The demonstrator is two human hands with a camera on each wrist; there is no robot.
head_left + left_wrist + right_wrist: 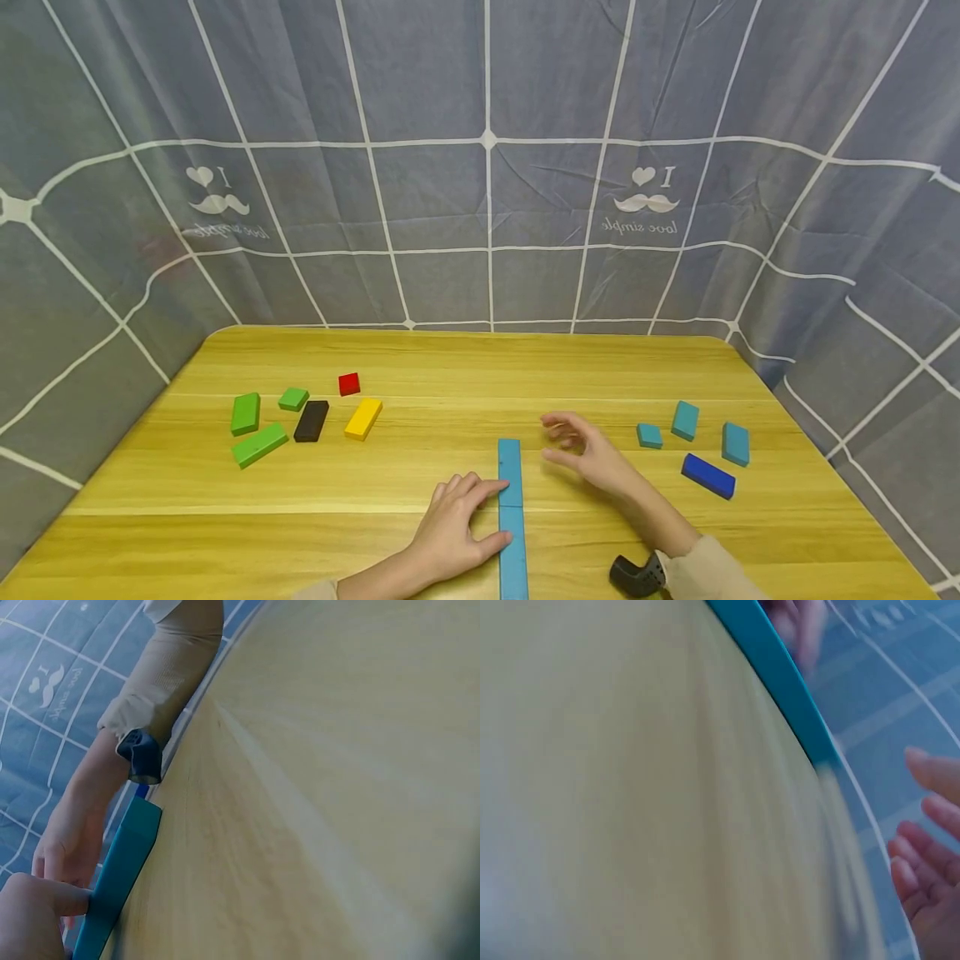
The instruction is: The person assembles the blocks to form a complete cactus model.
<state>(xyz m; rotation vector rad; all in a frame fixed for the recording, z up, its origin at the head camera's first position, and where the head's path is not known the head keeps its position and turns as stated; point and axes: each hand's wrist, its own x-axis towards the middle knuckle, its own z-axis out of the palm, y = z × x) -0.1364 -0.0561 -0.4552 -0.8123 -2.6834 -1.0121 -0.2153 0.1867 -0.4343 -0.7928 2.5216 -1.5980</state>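
Two long light blue blocks lie end to end on the table, the far block (510,467) and the near block (513,554), with a thin seam between them. My left hand (453,533) is at their left side, index finger touching the far one and thumb touching the near one. In the left wrist view, a finger presses on a light blue block's side (124,862). To the right of the row, my right hand (588,458) is held with fingers loosely bent and nothing in them. The right wrist view shows its fingers (922,855) apart from the light blue row (780,682).
On the right lie several light blue blocks (685,420) and a dark blue block (708,476). Green blocks (259,445), a black block (311,421), a yellow block (363,418) and a red block (348,383) lie left. A grey curtain (450,200) hangs behind the table.
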